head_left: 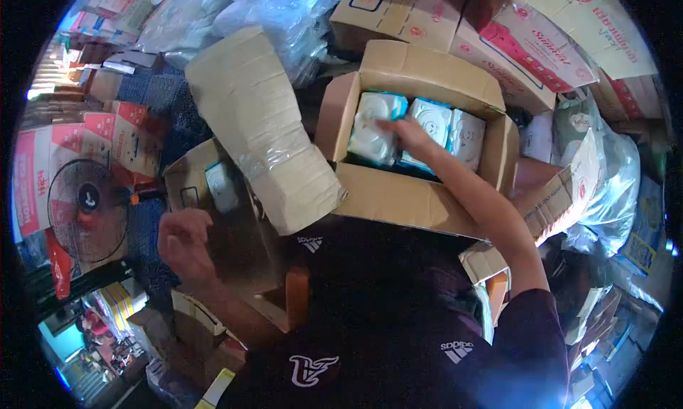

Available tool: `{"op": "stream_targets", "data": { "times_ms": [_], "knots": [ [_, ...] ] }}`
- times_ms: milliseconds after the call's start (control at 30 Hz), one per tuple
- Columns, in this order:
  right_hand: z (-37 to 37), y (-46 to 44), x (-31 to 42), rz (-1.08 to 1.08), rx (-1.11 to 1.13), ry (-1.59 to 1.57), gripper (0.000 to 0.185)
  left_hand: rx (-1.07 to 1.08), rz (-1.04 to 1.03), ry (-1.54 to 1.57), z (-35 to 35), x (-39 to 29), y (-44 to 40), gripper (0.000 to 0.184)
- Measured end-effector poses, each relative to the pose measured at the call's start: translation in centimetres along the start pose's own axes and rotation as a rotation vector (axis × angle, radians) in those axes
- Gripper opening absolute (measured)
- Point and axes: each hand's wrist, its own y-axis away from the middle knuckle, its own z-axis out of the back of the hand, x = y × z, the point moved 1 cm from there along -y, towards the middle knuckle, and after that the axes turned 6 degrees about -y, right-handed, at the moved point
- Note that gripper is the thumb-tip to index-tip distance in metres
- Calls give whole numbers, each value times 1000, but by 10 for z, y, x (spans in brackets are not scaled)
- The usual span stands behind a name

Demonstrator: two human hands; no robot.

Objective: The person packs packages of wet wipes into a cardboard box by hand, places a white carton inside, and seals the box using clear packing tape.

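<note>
White and blue-green wrapper on the nearest pack [373, 142], inside the open carton [430, 71] and just under the right hand [409, 135]; fingers blurred, so not possible to tell if gripping or only touching. Beside this pack, two more packs [467, 140], side by side. Probably better to hold the pack evenly by both sides and to lift it straight, without pulling the thin wrapper. Around the right hand, flaps open on every side, with the forearm across the near flap [405, 199]; wise to keep the wrist above this edge. Most open room, probably, straight above the carton. To the left, long cardboard piece [260, 124] between carton and left box [192, 170]. Near this box, left hand [185, 242], half curled, with nothing visible in it.
</note>
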Motion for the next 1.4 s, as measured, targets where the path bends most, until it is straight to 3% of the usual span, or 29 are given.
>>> {"op": "stream_targets", "data": {
  "times_ms": [67, 133, 167, 200, 233, 267, 300, 400, 467, 567, 733, 833, 933, 967, 1033, 1100, 1133, 1200, 1267, 1300, 1367, 1400],
  "knots": [
    [18, -16, 2, 18, -83, 410, 44, -62, 41, 2, 15, 4, 2, 26],
    [1, 8, 32, 195, -211, 1270, 44, -275, 195, -226, 34, 19, 7, 24],
    [-9, 22, 36, 248, -299, 1367, 43, -384, 275, -343, 46, 26, 9, 23],
    [-17, 33, 38, 305, -397, 1459, 42, -342, 256, -657, 53, 29, 5, 21],
    [-27, 40, 41, 319, -340, 1499, 43, -295, 239, -964, 61, 36, 1, 19],
    [-34, 46, 44, 331, -283, 1544, 44, -273, 206, -955, 86, 65, 7, 19],
    [-39, 49, 45, 344, -233, 1592, 45, -264, 300, -877, 108, 95, 15, 21],
    [-35, 45, 32, 802, 146, 1736, 55, -256, 688, -916, 139, 165, 19, 37],
    [-36, 49, 30, 727, 192, 1895, 68, -236, 791, -938, 170, 246, 36, 66],
    [-25, 43, 21, 710, 169, 1911, 76, 93, 730, -1171, 186, 313, 52, 67],
    [-17, 55, 37, 545, 179, 2105, 82, 116, 723, -1250, 161, 328, 42, 56],
    [-1, 70, 35, 511, 129, 1927, 86, 15, 698, -925, 158, 326, 45, 51],
    [31, 84, 32, 492, 35, 1750, 84, -191, 735, -8, 161, 305, 47, 46],
    [39, 103, 45, 589, 38, 1697, 83, -249, 812, 205, 167, 294, 49, 44],
    [53, 118, 57, 548, -62, 1587, 79, -394, 993, 429, 166, 256, 48, 40],
    [61, 129, 75, 523, -107, 1519, 75, -438, 963, 587, 128, 197, 33, 42],
    [63, 130, 85, 533, -122, 1516, 71, -411, 842, 633, 93, 164, 28, 46],
    [59, 137, 105, 601, -123, 1441, 61, -251, 558, 745, 95, 149, 34, 65],
    [43, 141, 122, 710, -97, 1290, 51, -356, 493, 845, 69, 99, 13, 65],
    [40, 132, 126, 855, -32, 1185, 42, -417, 475, 819, 63, 83, 7, 66],
    [0, 149, 155, 742, 31, 983, 43, -536, 421, 765, 55, 59, -4, 67],
    [-19, 158, 168, 686, 61, 879, 43, -460, 317, 506, 43, 53, -7, 58]
  ]
}}
